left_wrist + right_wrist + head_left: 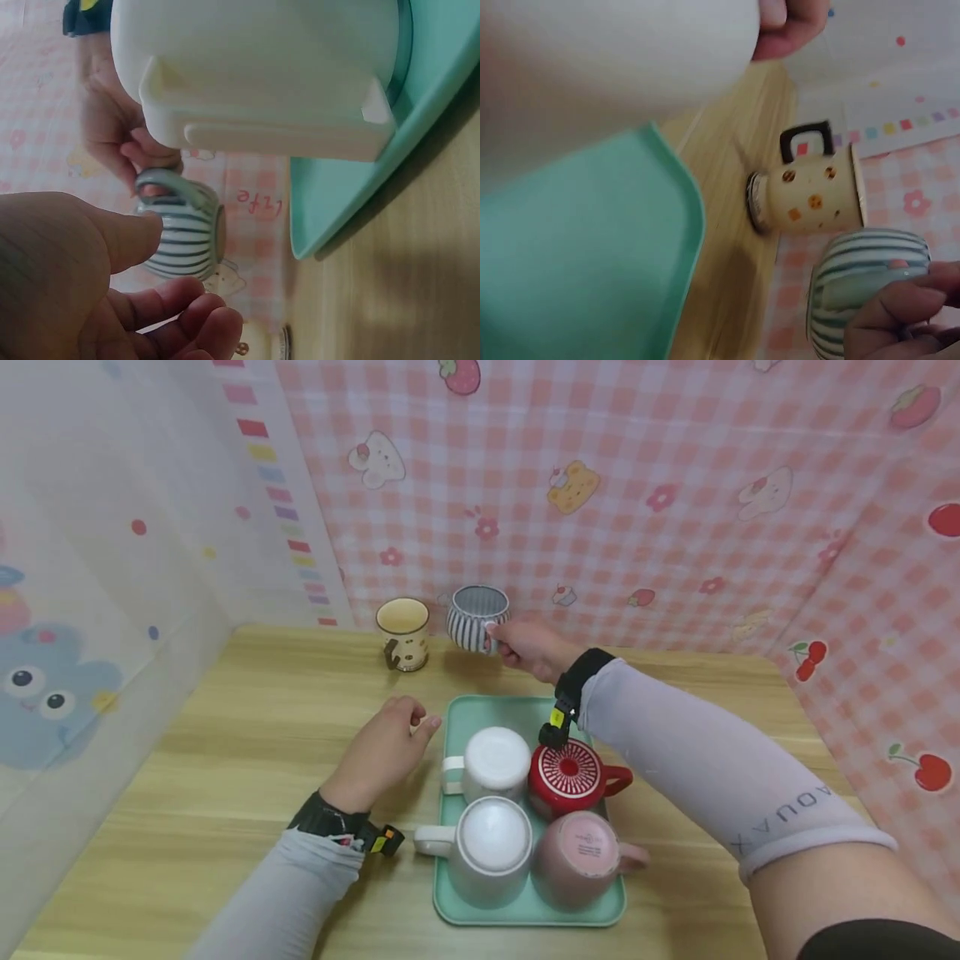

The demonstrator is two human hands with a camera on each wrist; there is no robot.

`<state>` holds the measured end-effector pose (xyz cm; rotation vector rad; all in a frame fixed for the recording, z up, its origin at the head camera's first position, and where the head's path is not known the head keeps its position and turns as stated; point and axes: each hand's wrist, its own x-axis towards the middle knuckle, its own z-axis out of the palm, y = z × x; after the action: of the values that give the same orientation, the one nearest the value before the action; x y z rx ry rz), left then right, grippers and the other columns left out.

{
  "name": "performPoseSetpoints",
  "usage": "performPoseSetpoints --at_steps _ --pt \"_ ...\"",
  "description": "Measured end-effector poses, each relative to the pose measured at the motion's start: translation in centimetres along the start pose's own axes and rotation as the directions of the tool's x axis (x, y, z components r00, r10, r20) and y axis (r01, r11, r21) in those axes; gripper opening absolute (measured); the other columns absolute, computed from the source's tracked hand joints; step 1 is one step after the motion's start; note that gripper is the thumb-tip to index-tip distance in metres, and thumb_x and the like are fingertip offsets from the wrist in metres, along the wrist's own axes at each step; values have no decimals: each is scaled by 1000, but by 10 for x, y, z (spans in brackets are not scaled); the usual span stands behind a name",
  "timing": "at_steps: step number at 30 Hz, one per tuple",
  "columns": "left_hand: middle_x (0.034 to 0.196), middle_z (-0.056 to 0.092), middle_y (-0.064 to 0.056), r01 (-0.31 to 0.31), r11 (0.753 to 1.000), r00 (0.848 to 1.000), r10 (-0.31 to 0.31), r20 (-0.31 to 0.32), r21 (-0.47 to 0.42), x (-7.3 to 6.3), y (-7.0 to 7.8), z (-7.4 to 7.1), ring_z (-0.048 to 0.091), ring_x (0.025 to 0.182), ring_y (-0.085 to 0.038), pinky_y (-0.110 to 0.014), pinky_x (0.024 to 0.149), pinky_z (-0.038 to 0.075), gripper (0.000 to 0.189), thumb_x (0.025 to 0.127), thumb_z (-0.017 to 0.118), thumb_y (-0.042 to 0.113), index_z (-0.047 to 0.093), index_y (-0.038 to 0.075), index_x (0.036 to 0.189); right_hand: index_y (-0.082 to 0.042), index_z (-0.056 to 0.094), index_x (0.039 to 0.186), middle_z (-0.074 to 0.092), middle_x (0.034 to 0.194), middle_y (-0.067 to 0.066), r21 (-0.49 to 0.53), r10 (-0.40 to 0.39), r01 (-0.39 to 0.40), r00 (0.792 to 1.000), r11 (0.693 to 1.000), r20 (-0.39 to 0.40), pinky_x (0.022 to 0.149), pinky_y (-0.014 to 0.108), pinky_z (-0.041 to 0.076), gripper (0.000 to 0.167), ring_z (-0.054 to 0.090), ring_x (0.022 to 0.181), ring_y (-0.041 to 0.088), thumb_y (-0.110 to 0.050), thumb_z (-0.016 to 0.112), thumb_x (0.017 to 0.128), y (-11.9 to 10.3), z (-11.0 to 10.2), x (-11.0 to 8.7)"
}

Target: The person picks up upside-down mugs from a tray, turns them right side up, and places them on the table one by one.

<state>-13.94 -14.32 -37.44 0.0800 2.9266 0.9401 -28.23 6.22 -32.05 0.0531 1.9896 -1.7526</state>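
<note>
My right hand (536, 647) grips the handle of a grey-and-white striped mug (467, 625). The mug is upright, with its base raised off the table in the left wrist view. Beside it on the left, a cream mug (408, 643) with a dark handle and brown spots stands upright on the table. My left hand (381, 750) hovers by the left edge of the mint tray (468, 714), fingers loosely bent and holding nothing. Upside down on the tray are a white mug (497, 756), a larger whitish mug (492, 860), a red mug (551, 797) and a pink mug (573, 868).
A wooden table (247, 735) carries everything. Behind it hangs a pink checked cloth (600, 552), with a white printed cloth (97, 577) on the left side. Handles of the upturned mugs stick out past the tray's left and right edges.
</note>
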Motion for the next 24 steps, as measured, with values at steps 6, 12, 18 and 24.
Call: performPoseSetpoints --at_steps 6,12,18,24 --pt "119 62 -14 34 999 999 -34 21 -3 2 -6 1 64 105 -30 -49 94 55 41 109 52 40 60 3 125 -4 55 108 51 85 3 -92 76 -73 997 993 25 67 24 44 11 47 70 11 -15 54 108 8 3 21" --pt "117 62 -14 32 999 999 -32 20 -3 5 -9 3 64 103 -29 -48 93 55 40 108 53 40 61 3 124 -4 58 106 55 77 2 -190 99 -92 995 977 26 68 24 47 12 51 66 11 -16 55 108 15 6 31" --pt "115 63 -13 38 999 999 -38 22 -1 7 -11 5 64 101 -28 -48 91 56 40 108 53 40 62 4 122 -3 61 106 59 76 2 -228 122 -109 991 968 45 68 27 48 15 55 67 12 -17 55 108 18 8 38" --pt "115 63 -13 46 999 999 -46 29 -2 9 -14 8 64 100 -28 -48 91 56 40 108 53 40 62 3 122 0 58 117 65 88 8 -197 181 -154 975 968 128 72 25 56 17 62 69 13 -14 56 108 22 9 44"
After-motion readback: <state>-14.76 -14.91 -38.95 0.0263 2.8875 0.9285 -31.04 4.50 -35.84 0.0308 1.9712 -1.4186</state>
